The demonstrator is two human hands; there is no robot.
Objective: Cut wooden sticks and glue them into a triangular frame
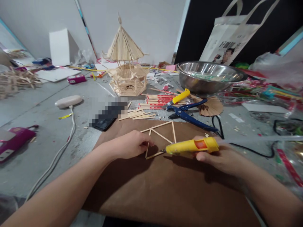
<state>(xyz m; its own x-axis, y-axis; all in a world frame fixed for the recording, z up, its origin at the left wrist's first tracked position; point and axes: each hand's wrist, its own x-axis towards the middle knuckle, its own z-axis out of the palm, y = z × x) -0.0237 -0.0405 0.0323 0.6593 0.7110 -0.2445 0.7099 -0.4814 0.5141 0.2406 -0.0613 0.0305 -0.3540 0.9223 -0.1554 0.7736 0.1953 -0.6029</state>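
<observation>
A flat frame of thin wooden sticks (162, 136) lies on a brown sheet (151, 189) in front of me. My left hand (132, 144) reaches over its left side, thumb and fingers closed on one of the sticks. In my right hand (217, 157) is a yellow glue gun (189, 146), held level with a clear glue stick (260, 138) coming out of its back. The gun's dark nozzle points left and meets or nearly meets the lower stick of the frame. Some of the right fingers are hidden behind the gun.
Beyond the sheet lie loose sticks (139, 114), blue pliers (189, 116), a yellow-handled knife (180, 97) and a partly blurred phone (106, 118). Further back stand a stick-built pagoda (127, 47) and a steel bowl (205, 82). A white cable (71, 126) runs along the left.
</observation>
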